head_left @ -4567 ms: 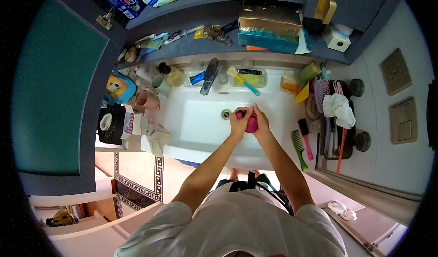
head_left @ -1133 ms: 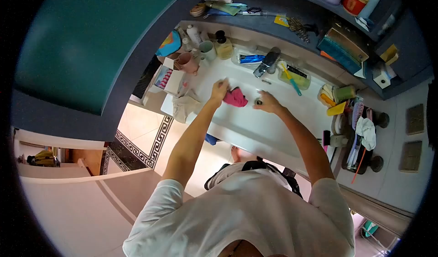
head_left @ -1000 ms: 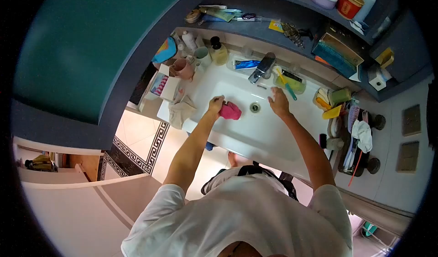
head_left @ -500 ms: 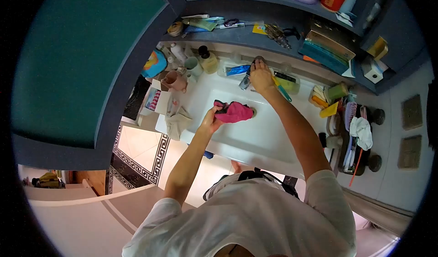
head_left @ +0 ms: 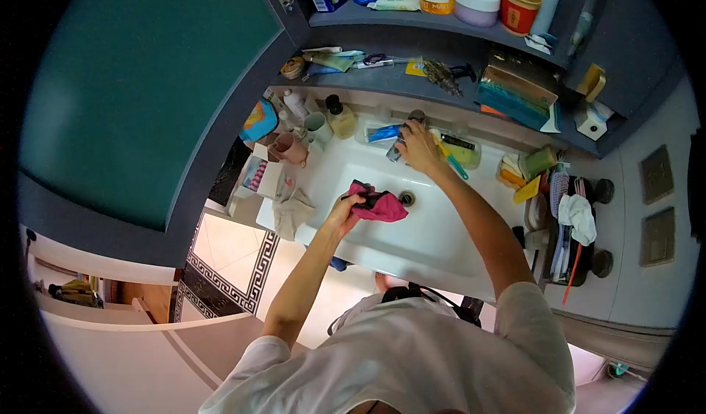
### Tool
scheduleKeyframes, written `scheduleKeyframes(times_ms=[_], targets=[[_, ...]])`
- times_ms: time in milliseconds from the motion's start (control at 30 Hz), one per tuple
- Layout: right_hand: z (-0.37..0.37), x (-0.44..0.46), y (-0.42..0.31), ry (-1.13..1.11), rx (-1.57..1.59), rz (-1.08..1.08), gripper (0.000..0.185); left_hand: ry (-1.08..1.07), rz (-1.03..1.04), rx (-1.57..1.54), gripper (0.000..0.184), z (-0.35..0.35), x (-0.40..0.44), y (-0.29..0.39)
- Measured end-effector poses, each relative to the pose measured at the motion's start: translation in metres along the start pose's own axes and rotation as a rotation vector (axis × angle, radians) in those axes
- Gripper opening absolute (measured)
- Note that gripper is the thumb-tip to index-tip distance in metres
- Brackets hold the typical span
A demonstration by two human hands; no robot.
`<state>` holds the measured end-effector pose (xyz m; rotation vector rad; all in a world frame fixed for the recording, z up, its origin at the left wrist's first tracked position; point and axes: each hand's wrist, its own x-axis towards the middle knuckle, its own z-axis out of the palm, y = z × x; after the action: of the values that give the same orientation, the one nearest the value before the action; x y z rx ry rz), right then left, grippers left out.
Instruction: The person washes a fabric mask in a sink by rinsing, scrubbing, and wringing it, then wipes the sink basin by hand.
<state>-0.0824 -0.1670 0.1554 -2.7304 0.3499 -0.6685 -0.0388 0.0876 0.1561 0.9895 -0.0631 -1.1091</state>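
Note:
My left hand [head_left: 344,212] is closed on a crumpled pink and black cloth [head_left: 382,207] over the white sink [head_left: 434,226]. The cloth hangs beside the round drain [head_left: 407,198]. At the back rim, my right hand [head_left: 418,148] is against the grey metal faucet [head_left: 416,115], its fingers apart and partly across the spout. Whether the fingertips press on the faucet is hard to make out. A blue tube [head_left: 382,133] lies just left of these fingers, and a yellow and teal handled tool [head_left: 452,160] lies to the right of the hand.
Cups such as a pink one [head_left: 288,149] and a dark-capped bottle [head_left: 340,118] stand on the left rim. A pale cloth [head_left: 293,214] drapes over the left edge. Brushes and a white cloth [head_left: 577,219] crowd the right side. Loaded shelves [head_left: 368,79] overhang the back; a green cabinet door [head_left: 140,98] stands left.
My right hand has slid down from the top of the faucet to its side, fingers more apart. The pink and black cloth has shifted a little, uncovering the drain. The view has tilted up.

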Motion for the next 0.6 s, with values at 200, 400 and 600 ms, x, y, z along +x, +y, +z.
scheduleKeyframes(times_ms=[200, 400, 600], targets=[[-0.005, -0.095, -0.032, -0.353, 0.879, 0.107, 0.052, -0.119, 0.077, 0.134, 0.036, 0.027, 0.001, 0.004], [-0.032, -0.136, -0.037, -0.085, 0.904, 0.282, 0.041, -0.234, 0.128, 0.455, 0.037, 0.084, 0.013, -0.011], [-0.068, -0.171, -0.014, 0.069, 0.822, 0.540, 0.014, -0.387, 0.316, 0.884, 0.026, 0.132, 0.009, -0.017]])
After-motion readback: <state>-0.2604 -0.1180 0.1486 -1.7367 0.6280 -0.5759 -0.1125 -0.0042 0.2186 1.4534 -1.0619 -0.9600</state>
